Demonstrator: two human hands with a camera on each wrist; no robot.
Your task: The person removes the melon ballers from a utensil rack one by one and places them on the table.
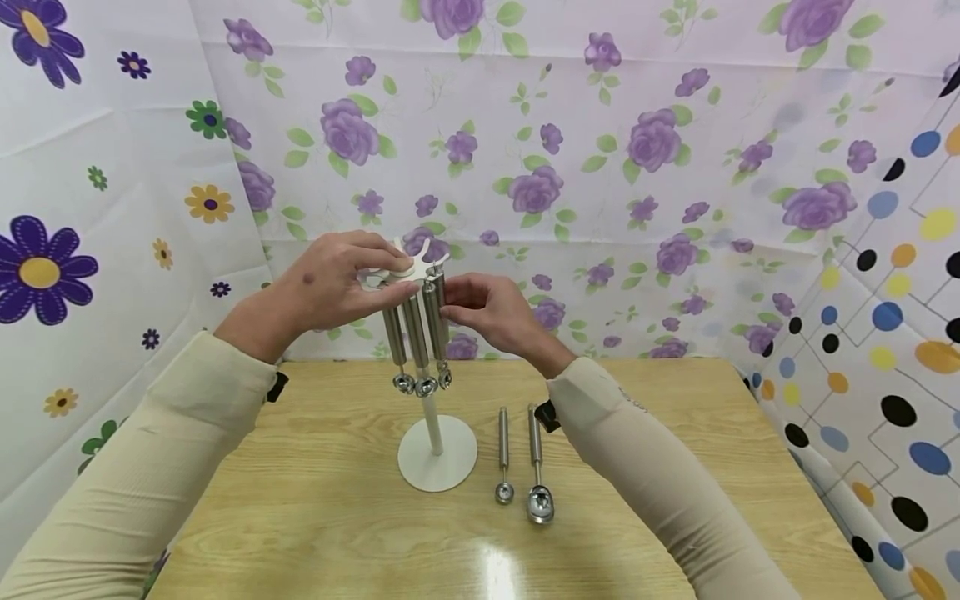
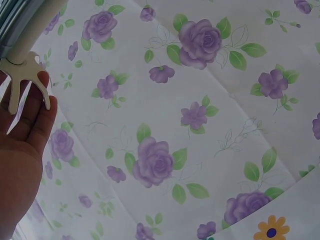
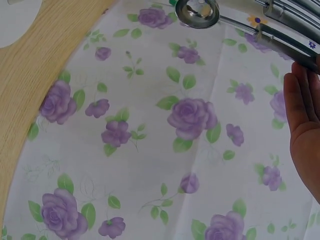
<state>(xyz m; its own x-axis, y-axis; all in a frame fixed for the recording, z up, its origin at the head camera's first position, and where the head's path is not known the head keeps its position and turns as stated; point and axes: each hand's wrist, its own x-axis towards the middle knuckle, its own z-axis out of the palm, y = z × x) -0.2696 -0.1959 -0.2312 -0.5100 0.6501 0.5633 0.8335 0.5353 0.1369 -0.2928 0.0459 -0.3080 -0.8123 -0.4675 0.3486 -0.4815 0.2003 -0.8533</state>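
A white stand (image 1: 435, 437) with hooks at its top carries several steel scoops (image 1: 415, 325), hanging bowl-down. My left hand (image 1: 337, 279) grips the hooked top, thumb across the near side and the other fingers over it. In the left wrist view those fingers lie behind the pale hooks (image 2: 20, 75). At the stand's right side, my right hand (image 1: 491, 310) pinches the upper handle of a hanging scoop (image 3: 198, 22) between thumb and fingers. The right wrist view shows its round bowl and the fingertips at the handle's end.
Right of the stand's round base, a small-bowled scoop (image 1: 504, 458) and a larger ice cream scoop (image 1: 537, 475) lie side by side on the wooden table (image 1: 322, 500). A flowered cloth (image 1: 600, 208) hangs behind; patterned cloths border both sides.
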